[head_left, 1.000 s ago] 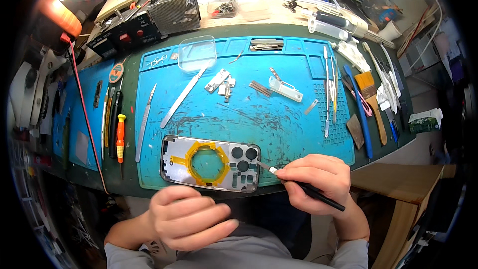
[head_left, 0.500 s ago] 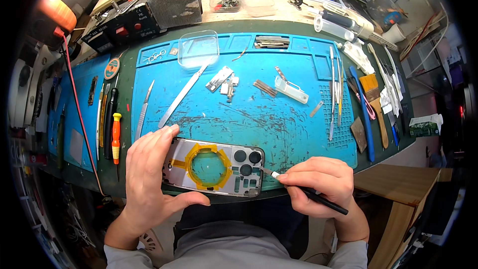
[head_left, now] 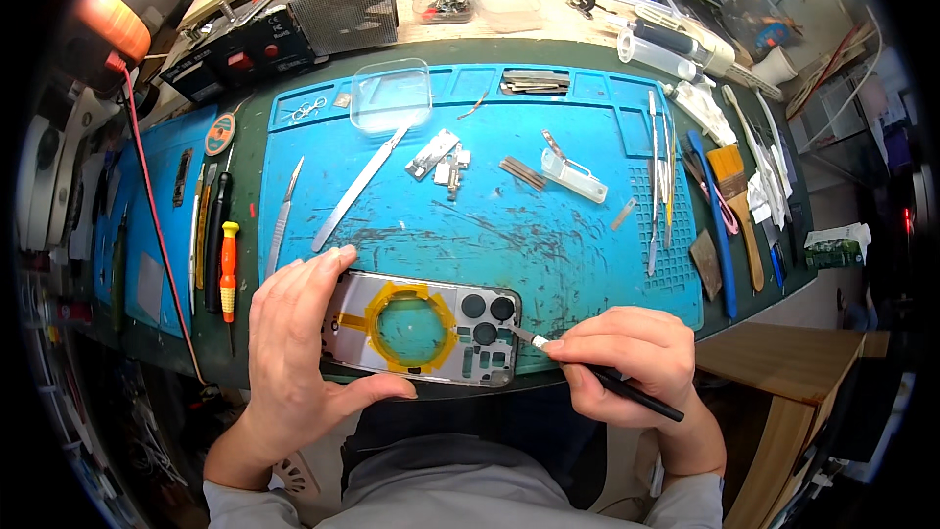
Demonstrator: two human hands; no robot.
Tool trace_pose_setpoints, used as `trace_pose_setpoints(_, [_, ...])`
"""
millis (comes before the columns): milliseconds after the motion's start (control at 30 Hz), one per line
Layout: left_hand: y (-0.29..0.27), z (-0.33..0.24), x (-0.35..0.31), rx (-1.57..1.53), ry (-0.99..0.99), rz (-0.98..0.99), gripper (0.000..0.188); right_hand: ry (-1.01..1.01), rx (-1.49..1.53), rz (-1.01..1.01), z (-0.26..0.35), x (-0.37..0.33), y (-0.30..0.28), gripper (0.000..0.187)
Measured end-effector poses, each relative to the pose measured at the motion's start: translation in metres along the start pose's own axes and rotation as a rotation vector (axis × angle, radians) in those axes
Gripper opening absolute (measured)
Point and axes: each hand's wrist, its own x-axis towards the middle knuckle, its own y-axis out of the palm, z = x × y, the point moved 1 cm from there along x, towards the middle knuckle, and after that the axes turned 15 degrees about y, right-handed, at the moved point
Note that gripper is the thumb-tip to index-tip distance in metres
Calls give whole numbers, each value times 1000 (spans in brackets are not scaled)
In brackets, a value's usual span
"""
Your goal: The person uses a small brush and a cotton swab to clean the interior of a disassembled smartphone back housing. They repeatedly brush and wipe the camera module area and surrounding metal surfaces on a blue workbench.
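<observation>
A phone back housing (head_left: 446, 367) lies at the near edge of the blue mat, with three dark round camera rings at its right end. Yellow film surrounds the large round opening in its middle. My left hand (head_left: 294, 343) grips the housing's left end, fingers along the far edge and thumb by the near edge. Pinched in my right hand (head_left: 632, 358) is a black-handled knife (head_left: 627, 392) with a thin metal blade. Its tip touches or nearly touches the housing beside the camera rings; I cannot tell which.
The blue mat (head_left: 450, 225) carries tweezers (head_left: 285, 206), a long metal strip (head_left: 357, 191), small metal parts (head_left: 436, 159) and a clear plastic box (head_left: 392, 98). An orange screwdriver (head_left: 228, 274) lies left. Brushes (head_left: 729, 171) and slim tools (head_left: 654, 186) lie right; a black device (head_left: 235, 59) stands behind.
The housing and my left hand have shifted a tiny bit to the right. My right hand keeps the knife at nearly the same place by the camera rings.
</observation>
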Motion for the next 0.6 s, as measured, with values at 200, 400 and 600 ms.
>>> trace_pose_setpoints(200, [1,1,0,3,9,-3,117,-17,-17,-15,-1,0,1,42])
trace_pose_setpoints(400, [0,0,0,12,7,-8,117,55,-31,6,3,0,0,30])
trace_pose_setpoints(600, [0,0,1,8,7,-3,117,51,-34,-2,3,1,1,31])
